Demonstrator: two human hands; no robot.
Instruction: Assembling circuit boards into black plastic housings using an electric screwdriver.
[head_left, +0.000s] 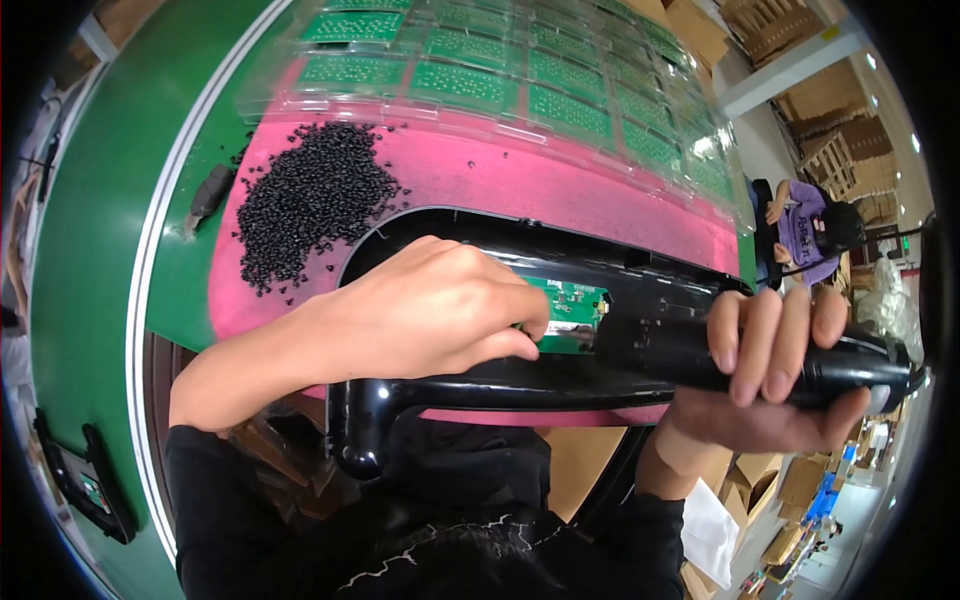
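Note:
A long glossy black plastic housing (480,385) lies in front of me with its hollow side up. Inside it sits a green circuit board (575,300), partly covered by my left hand (450,305). That hand's fingers are curled and pressed together at the board; whatever they pinch, if anything, is hidden. My right hand (775,350) is wrapped around a black electric screwdriver (830,365), held over the right part of the housing. The tool's front end points left toward the board, and its bit is hard to make out.
Left of the housing, a pile of small black screws (310,195) lies on a pink mat (440,150). Clear plastic trays of green circuit boards (460,88) stand behind. Another black housing (85,480) lies far left. A person in purple (805,235) sits at the right.

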